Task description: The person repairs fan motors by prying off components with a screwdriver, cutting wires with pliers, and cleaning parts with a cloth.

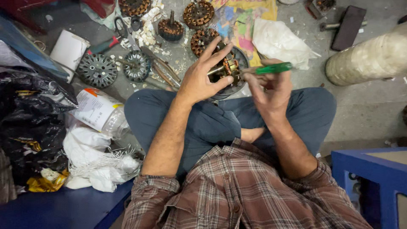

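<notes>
Left hand point(202, 78) half hides motor stator point(227, 68), screwdriver point(271, 68) tip unseen

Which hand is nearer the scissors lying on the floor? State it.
Left. The left hand grips the copper-wound motor core, closer to the scissors; the right hand, holding the green-handled screwdriver, is farther away.
</notes>
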